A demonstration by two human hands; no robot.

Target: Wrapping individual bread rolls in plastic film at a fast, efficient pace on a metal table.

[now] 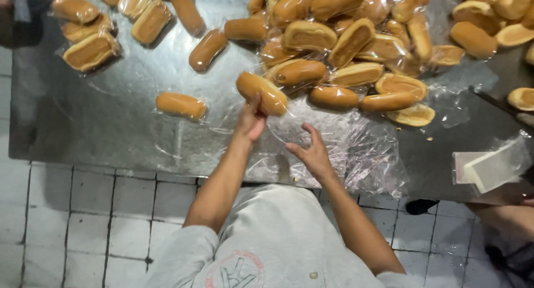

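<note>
We observe a person standing at a steel table [111,121], working among long bread rolls and clear plastic film. We judge the step in hand to be the wrapping of single rolls: one roll is lifted from the heap and a sheet is being readied to receive it.

The left hand [250,122] is raised over the table's near half and grips a golden roll [262,92] by its lower end. The fingers are closed about that end, thumb up along the side; the roll stands tilted, its far end toward the heap. It is off the table surface and just in front of the main pile of rolls [345,48].

The right hand [312,151] lies near the table's front edge on the clear plastic film [356,149]. Its fingers are spread and slightly curled, the thumb apart from them. They touch or pinch the film; we cannot tell whether a sheet is truly gripped.

One wrapped roll [181,105] lies alone to the left, and further wrapped rolls [89,48] sit at the far left corner.

In our judgement the next move calls for a single sheet separated flat from the crumpled film and the roll laid squarely on it, without dragging neighbouring sheets.

A white block [492,168] rests at the right edge.
</note>
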